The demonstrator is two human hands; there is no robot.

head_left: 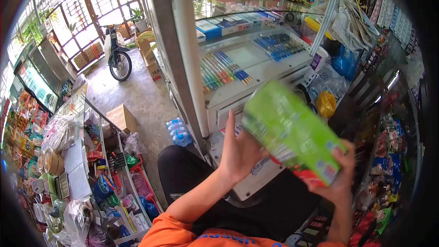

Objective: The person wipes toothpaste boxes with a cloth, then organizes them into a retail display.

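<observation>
A green box with a red patch at its lower end is tilted in front of me, smeared by motion. My right hand grips its lower right end, thumb on the near face and fingers at the bottom edge. Close by its left edge is my left hand, thumb stretched up and apart from the box, the other fingers partly hidden behind it. Under the hands lies a white panel with printed lettering, in front of my dark-trousered legs.
Ahead stands a glass display case with rows of pens. Packed shelves line the left, beside an open notebook. Wrapped bottles and a cardboard box sit on the floor. A motorbike is parked near the doorway. Hanging packets crowd the right.
</observation>
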